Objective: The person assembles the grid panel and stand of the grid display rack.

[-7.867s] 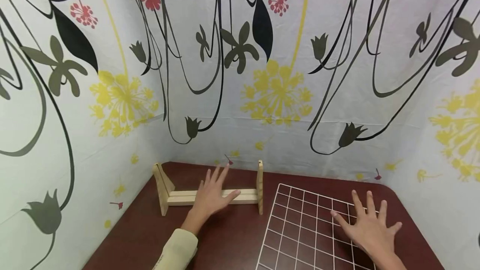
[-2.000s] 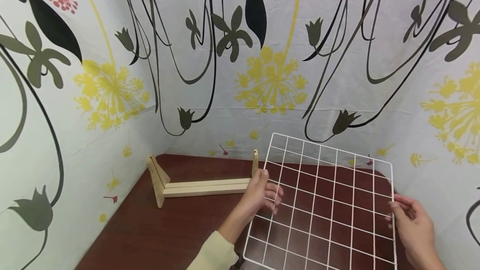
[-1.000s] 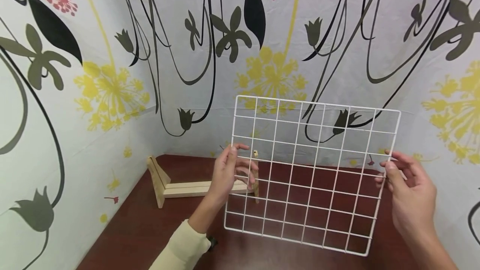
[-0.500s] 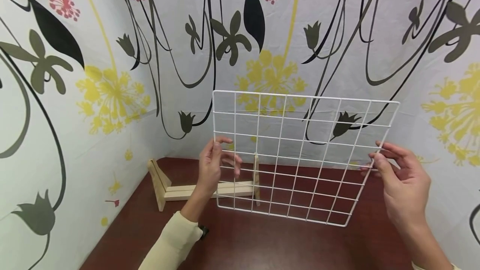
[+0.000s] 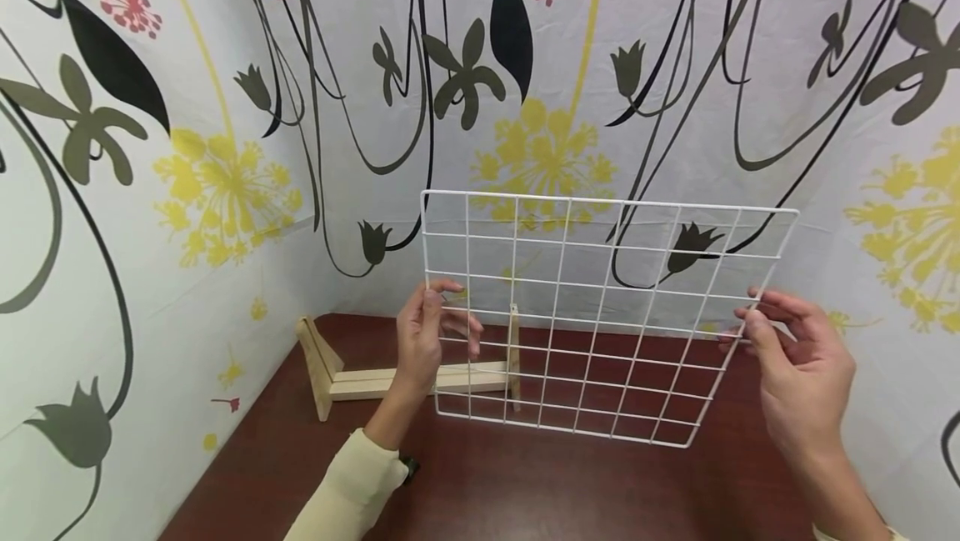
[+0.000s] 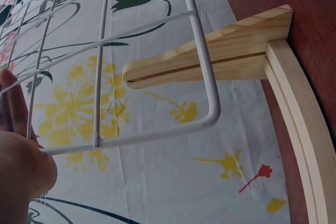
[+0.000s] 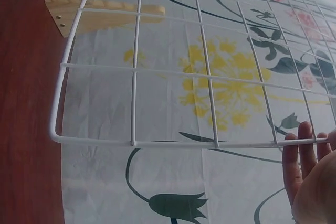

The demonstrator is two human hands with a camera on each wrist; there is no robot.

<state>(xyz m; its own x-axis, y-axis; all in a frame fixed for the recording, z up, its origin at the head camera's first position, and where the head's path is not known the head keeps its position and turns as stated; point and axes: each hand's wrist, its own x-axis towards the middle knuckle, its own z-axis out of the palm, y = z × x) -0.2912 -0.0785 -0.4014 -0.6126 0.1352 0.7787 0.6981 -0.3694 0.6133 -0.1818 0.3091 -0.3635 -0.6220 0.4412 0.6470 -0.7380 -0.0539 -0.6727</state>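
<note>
A white wire grid panel [image 5: 557,281] is held up above the table, tilted, its top edge toward the back curtain. My left hand [image 5: 422,339] grips its left side wire, thumb in front and fingers behind. On the opposite side wire, my right hand [image 5: 806,370] pinches the panel between thumb and fingers. Behind the panel's lower left stands a wooden stand [image 5: 318,370] with two upright ends and a grooved crossbar. The left wrist view shows one slotted upright [image 6: 210,53] beyond the panel's corner; the right wrist view shows the other upright [image 7: 105,17] through the wires.
The dark red table [image 5: 480,491] carries the stand near its back left. A pale curtain [image 5: 225,291] with printed flowers surrounds the table at the back and both sides. A small dark object [image 5: 408,468] shows by the left sleeve.
Both hands, spread open over the stand and panel at first, have taken hold of the panel, lifted it off the table and tipped it up. Over the last half second it barely moves.
</note>
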